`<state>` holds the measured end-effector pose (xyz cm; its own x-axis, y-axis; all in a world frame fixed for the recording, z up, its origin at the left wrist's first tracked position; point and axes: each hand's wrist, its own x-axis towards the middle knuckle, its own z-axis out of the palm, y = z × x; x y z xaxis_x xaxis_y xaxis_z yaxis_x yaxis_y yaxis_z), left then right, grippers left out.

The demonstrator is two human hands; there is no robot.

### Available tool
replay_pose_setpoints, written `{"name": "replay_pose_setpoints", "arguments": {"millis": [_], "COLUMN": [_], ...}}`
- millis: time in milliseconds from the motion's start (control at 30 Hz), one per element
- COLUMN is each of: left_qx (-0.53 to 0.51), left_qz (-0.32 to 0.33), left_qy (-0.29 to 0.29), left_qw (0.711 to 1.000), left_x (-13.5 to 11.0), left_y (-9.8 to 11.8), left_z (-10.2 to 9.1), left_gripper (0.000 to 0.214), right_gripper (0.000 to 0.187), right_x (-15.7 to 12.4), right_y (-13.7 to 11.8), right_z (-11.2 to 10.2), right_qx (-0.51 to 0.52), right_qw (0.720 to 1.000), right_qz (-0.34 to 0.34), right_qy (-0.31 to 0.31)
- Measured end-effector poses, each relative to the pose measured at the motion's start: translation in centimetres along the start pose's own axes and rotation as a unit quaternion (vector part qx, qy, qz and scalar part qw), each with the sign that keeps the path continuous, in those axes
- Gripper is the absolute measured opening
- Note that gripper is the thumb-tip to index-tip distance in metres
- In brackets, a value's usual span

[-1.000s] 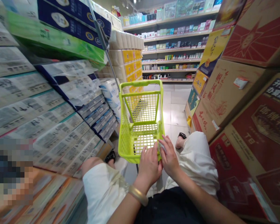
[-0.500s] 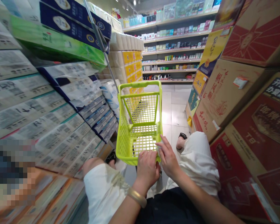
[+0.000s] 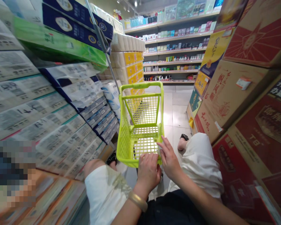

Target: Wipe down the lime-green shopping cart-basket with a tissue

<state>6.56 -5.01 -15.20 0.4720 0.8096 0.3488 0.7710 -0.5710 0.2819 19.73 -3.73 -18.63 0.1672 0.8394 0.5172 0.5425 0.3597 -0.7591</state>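
Observation:
A lime-green plastic shopping basket (image 3: pixel 124 137) with a raised handle at its far end stands in front of me between my knees. Nothing lies on its grid floor. My left hand (image 3: pixel 148 168), with a gold bangle at the wrist, is curled over the near rim close to the right corner. Beside it, my right hand (image 3: pixel 170 157) rests on the basket's near right corner, its fingers stretched out and slightly apart. The thumb of the right hand is hard to make out.
Stacked paper packs (image 3: pixel 46 125) line the left, topped by a green pack (image 3: pixel 61 47). A thin metal pole (image 3: pixel 103 43) slants beside them. Printed cartons (image 3: pixel 243 90) are piled on the right. Shelves of small goods (image 3: pixel 175 47) stand across the tiled floor (image 3: pixel 179 109).
The view has shifted very slightly. Both hands stay in the same place on the basket.

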Motion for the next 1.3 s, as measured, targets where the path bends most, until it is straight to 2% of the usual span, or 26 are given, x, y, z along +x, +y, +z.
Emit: {"name": "replay_pose_setpoints", "arguments": {"millis": [100, 300, 367, 567, 633, 700, 867, 933, 1000, 1167, 1233, 1300], "left_qx": [-0.005, -0.01, -0.008, 0.001, 0.001, 0.0, 0.0, -0.001, -0.001, 0.007, 0.007, 0.004], "left_qz": [-0.003, -0.004, -0.004, 0.0, 0.001, 0.0, -0.001, -0.003, -0.006, -0.005, -0.004, -0.002], "left_qy": [-0.004, -0.004, -0.004, -0.005, -0.004, -0.003, -0.002, -0.003, -0.004, -0.006, -0.005, -0.005], "left_qw": [1.0, 1.0, 1.0, 1.0, 1.0, 1.0, 1.0, 1.0, 1.0, 1.0, 1.0, 1.0], "left_x": [0.0, 0.2, 0.2, 0.1, 0.1, 0.1, 0.2, 0.2, 0.1, -0.1, -0.1, -0.1], "left_y": [-0.1, 0.1, 0.1, -0.1, -0.1, -0.1, -0.1, -0.1, -0.2, -0.3, -0.3, -0.3], "left_z": [-0.1, -0.3, -0.3, -0.2, -0.3, -0.3, -0.4, -0.3, -0.3, -0.2, -0.2, -0.2], "left_gripper": [0.02, 0.025, 0.025, 0.022, 0.023, 0.023, 0.025, 0.025, 0.025, 0.02, 0.02, 0.021], "right_gripper": [0.037, 0.035, 0.035, 0.037, 0.037, 0.036, 0.037, 0.038, 0.039, 0.038, 0.038, 0.037], "right_x": [-0.8, 4.2, 4.5, -0.2, -0.7, 0.3, 5.1, 5.6, 4.6, -0.1, -0.4, 0.7], "right_y": [-0.2, 1.0, 1.0, -0.2, -0.3, -0.1, 0.8, 0.8, 0.5, -0.8, -0.9, -0.6], "right_z": [-0.1, 0.3, 0.4, 0.1, 0.1, 0.2, 0.4, 0.4, 0.3, -0.2, -0.3, -0.2], "right_qx": [-0.003, 0.002, 0.004, 0.014, 0.013, 0.012, 0.013, 0.019, 0.029, 0.037, 0.033, 0.028], "right_qw": [1.0, 1.0, 0.999, 1.0, 1.0, 1.0, 0.998, 0.997, 0.997, 0.998, 0.999, 0.998], "right_qz": [-0.011, 0.025, 0.032, 0.011, 0.004, 0.006, 0.065, 0.077, 0.073, 0.041, 0.036, 0.042], "right_qy": [-0.008, 0.007, 0.007, 0.0, -0.002, -0.005, -0.006, -0.005, -0.004, -0.017, -0.023, -0.027]}}
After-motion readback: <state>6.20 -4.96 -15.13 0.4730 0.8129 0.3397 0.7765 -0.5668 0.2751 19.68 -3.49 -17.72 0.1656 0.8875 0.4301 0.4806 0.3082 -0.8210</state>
